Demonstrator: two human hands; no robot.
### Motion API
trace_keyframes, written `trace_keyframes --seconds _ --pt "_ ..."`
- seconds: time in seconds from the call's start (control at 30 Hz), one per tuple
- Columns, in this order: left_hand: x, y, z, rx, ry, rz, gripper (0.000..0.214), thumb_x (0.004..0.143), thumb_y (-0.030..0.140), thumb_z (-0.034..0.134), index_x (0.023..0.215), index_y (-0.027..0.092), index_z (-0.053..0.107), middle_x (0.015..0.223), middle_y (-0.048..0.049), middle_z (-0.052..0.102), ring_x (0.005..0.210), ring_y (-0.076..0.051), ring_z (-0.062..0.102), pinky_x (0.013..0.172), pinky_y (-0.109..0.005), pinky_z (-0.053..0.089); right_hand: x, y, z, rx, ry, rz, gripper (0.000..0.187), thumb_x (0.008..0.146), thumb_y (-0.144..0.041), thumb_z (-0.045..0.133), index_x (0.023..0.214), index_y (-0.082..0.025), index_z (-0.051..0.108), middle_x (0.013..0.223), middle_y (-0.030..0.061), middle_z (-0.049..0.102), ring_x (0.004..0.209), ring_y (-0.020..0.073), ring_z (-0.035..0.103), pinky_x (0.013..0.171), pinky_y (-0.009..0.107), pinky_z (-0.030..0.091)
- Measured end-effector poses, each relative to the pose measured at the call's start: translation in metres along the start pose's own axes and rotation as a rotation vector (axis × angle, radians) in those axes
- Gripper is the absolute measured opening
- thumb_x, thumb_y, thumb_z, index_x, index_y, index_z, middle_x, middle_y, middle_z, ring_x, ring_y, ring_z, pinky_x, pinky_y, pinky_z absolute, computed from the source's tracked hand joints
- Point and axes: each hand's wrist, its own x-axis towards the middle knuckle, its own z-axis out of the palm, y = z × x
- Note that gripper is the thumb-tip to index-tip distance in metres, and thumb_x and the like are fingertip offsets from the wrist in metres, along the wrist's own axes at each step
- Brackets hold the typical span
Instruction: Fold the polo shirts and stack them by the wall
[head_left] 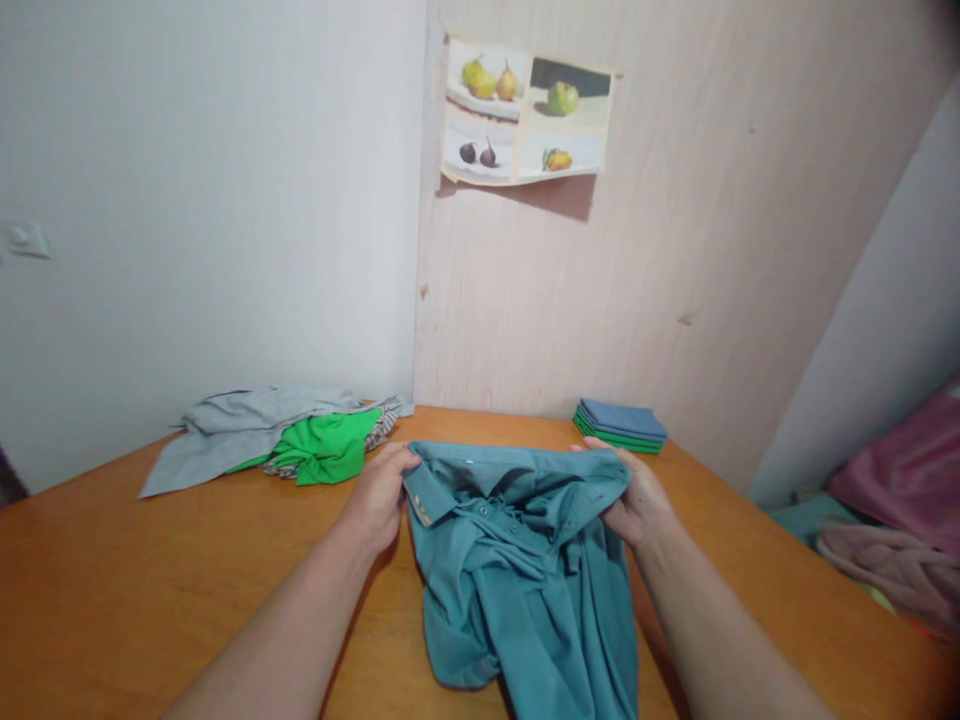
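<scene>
A teal garment (517, 570) hangs in loose folds in front of me, its lower part running out of the bottom of the view. Its top edge is stretched between my two hands, and small round buttons or eyelets show in the folds. Whether it is a shirt or trousers I cannot tell. My left hand (382, 495) pinches the upper left corner, with the thumb on top. At the upper right corner, my right hand (637, 495) grips the cloth, its fingers partly behind it.
On the orange-brown table (225, 590), a loose heap of grey clothes (232, 430) and green cloth (322, 447) lies at the far left. A neat folded stack (621, 425), blue over green, sits at the back right. Pink fabric (900, 470) is beyond the right edge.
</scene>
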Motion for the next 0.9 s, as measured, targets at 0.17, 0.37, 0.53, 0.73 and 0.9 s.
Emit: trace_keyframes --seconds 0.17,0.37,0.53,0.73,0.9 --pt "-0.007 0.000 0.005 0.059 -0.024 -0.034 0.034 0.060 0.031 0.082 0.085 0.017 0.064 0.073 0.0014 0.069 0.063 -0.015 0.063 0.063 -0.025 0.048 -0.003 -0.009 -0.002 -0.134 0.098 0.055 0.015 0.080 -0.033 0.064 0.090 -0.022 0.066 0.084 0.0067 0.077 0.063 0.0221 0.069 0.061 0.036 0.056" --pt "-0.007 0.000 0.003 0.121 -0.046 -0.042 0.032 0.063 0.029 0.080 0.090 0.016 0.067 0.075 -0.0004 0.071 0.064 -0.015 0.064 0.064 -0.026 0.050 -0.015 -0.013 -0.003 -0.708 0.045 -0.033 0.048 0.073 -0.044 0.079 0.115 -0.025 0.066 0.101 0.0046 0.073 0.062 0.0140 0.062 0.046 0.023 0.039" --pt "-0.007 0.002 0.001 0.140 -0.030 -0.002 0.025 0.065 0.027 0.077 0.085 0.017 0.067 0.071 0.0014 0.069 0.062 -0.014 0.062 0.061 -0.024 0.047 -0.017 -0.003 -0.009 -1.081 -0.066 -0.043 0.050 0.060 -0.031 0.085 0.106 -0.020 0.072 0.102 0.0073 0.073 0.088 0.0213 0.067 0.070 0.028 0.051" --pt "-0.006 0.010 0.000 0.139 -0.032 0.029 0.021 0.065 0.026 0.075 0.082 0.016 0.069 0.073 0.0003 0.069 0.064 -0.014 0.062 0.064 -0.023 0.047 -0.011 -0.001 -0.019 -1.179 -0.251 -0.052 0.025 0.072 -0.044 0.074 0.072 -0.019 0.071 0.066 0.0004 0.066 0.060 0.0152 0.057 0.056 0.026 0.044" --pt "-0.009 0.021 0.000 0.059 0.008 0.066 0.015 0.059 0.022 0.074 0.070 0.015 0.067 0.067 0.0021 0.066 0.062 -0.012 0.058 0.059 -0.021 0.045 -0.017 -0.021 -0.019 -0.898 -0.203 -0.073 0.037 0.074 -0.053 0.075 0.087 -0.019 0.071 0.076 0.0029 0.069 0.065 0.0162 0.058 0.060 0.028 0.044"
